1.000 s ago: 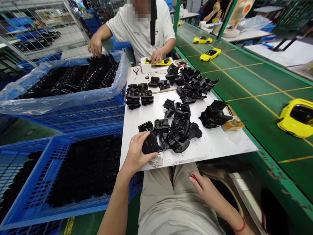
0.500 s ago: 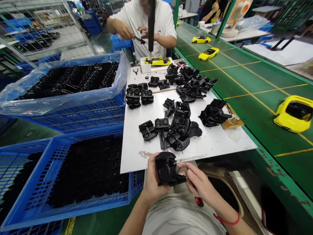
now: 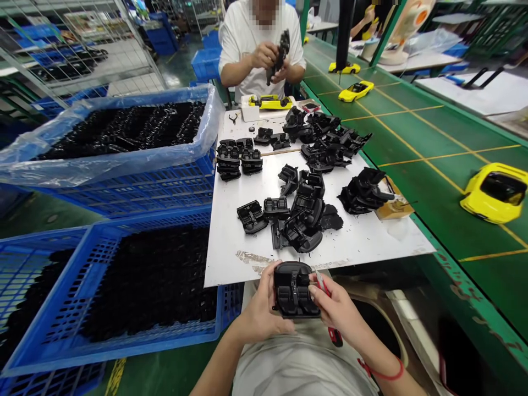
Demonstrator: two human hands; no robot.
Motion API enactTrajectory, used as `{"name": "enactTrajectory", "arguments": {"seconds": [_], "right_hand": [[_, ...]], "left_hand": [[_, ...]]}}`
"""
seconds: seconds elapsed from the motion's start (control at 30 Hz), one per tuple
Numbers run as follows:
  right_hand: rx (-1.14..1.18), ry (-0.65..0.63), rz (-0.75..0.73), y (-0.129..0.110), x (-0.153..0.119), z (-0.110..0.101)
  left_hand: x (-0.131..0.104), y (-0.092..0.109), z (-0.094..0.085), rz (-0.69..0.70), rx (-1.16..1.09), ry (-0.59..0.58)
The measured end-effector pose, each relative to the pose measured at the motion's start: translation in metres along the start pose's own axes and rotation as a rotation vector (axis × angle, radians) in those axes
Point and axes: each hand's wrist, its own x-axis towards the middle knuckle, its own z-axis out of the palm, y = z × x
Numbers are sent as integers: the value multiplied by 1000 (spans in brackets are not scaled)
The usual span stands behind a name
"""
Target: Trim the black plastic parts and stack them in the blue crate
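Note:
Just past the near edge of the white table (image 3: pixel 239 242), my left hand (image 3: pixel 262 308) grips a black plastic car interior part (image 3: pixel 295 291) by its left side and underside. The part shows its seats and centre strip facing up. My right hand (image 3: pixel 336 302) is closed on a red-handled cutter (image 3: pixel 323 283), its pale tip up by the part's right edge, and the fingertips touch the part. More black interior parts (image 3: pixel 303 214) lie heaped on the table, with small stacks (image 3: pixel 228 159) at its left edge.
Blue crates (image 3: pixel 152 330) of black pieces stand at the left, one lined with plastic (image 3: pixel 206 126). A green conveyor (image 3: pixel 412 132) carries yellow toy cars (image 3: pixel 495 192) on the right. Across the table, a person in white (image 3: pixel 235 49) handles a black part. A cardboard box (image 3: pixel 394 203) sits at the right edge.
The held part has turned so its seats face up, and the red cutter now shows in my right hand. The person opposite has raised a black part, and the hanging dark tool has swung right.

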Motion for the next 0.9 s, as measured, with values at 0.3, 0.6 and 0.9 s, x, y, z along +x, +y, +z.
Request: {"name": "enactTrajectory", "arguments": {"seconds": [0.3,0.6,0.9], "right_hand": [[-457,142,-250,8,8,-11],[-801,111,-437,6,6,-6],[-910,-69,-427,-13,0,-37]], "left_hand": [[7,-2,-6,-89,15,122],[28,0,-2,-85,219,344],[24,-8,-3,50,459,361]]}}
